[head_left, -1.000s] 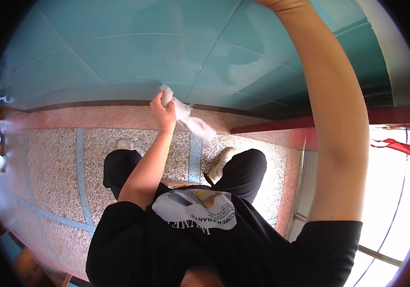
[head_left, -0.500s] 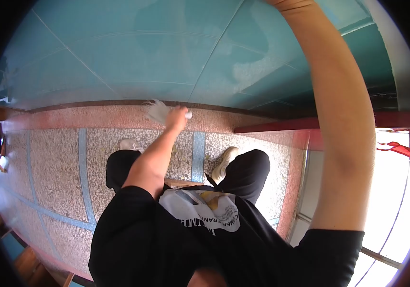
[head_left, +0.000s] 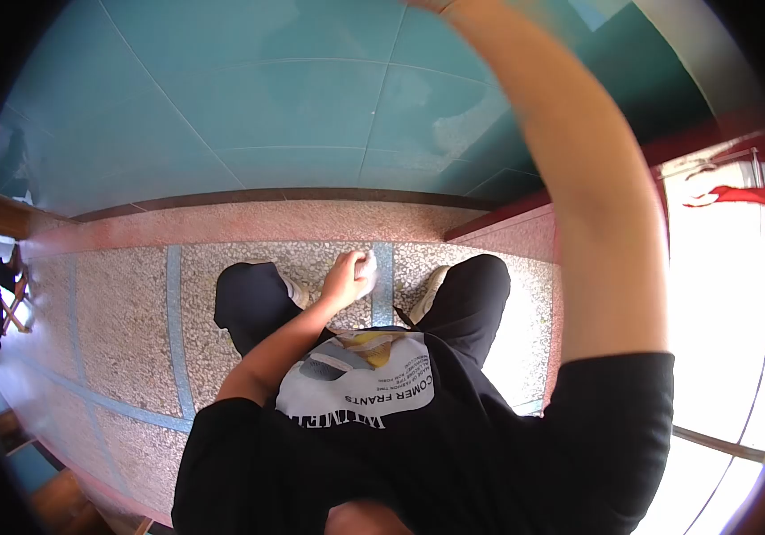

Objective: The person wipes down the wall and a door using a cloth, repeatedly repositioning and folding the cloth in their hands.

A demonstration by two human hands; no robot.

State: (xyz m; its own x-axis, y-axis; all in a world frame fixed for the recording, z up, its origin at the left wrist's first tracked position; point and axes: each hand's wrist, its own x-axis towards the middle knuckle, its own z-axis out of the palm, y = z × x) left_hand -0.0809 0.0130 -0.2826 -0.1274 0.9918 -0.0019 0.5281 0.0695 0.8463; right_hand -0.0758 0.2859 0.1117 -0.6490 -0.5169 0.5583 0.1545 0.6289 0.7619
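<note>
My left hand (head_left: 345,282) is closed in front of my shirt, above the speckled floor and between my knees. A crumpled white cloth-like piece (head_left: 366,273) shows at its fingers; its exact kind is hard to make out. My right arm reaches up along the teal tiled wall (head_left: 302,102). Only the edge of my right hand (head_left: 436,4) shows at the top of the view, close to the wall, and its fingers are cut off.
A dark skirting strip (head_left: 267,193) runs along the wall's foot above a pinkish floor border (head_left: 249,218). At right are a dark red frame (head_left: 498,217) and a bright opening with red cloth (head_left: 757,193). Wooden furniture (head_left: 61,495) stands at lower left.
My left hand has drawn back from the wall's foot towards my body, and the white piece no longer fans out. My right arm has shifted left in view as the camera moved.
</note>
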